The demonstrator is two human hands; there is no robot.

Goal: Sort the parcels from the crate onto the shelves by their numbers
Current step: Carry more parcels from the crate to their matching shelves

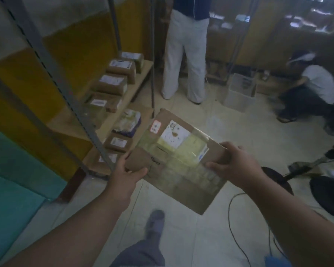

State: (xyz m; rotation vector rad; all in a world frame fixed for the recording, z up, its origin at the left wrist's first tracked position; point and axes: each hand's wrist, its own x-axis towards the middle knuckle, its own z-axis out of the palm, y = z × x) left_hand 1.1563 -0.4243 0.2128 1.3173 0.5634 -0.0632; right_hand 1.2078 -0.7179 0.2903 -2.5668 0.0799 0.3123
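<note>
Gripping the flat brown cardboard parcel [178,160] in left hand [126,173] and right hand [236,162], held beside the metal shelves [127,89]; its red-edged sticker [155,126] should probably be read first.

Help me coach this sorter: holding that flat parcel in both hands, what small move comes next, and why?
Probably tilt the parcel up to read its red-edged sticker. Left hand and right hand hold it flat over the floor; the number is blurred here, and the shelves stand to the left.
</note>
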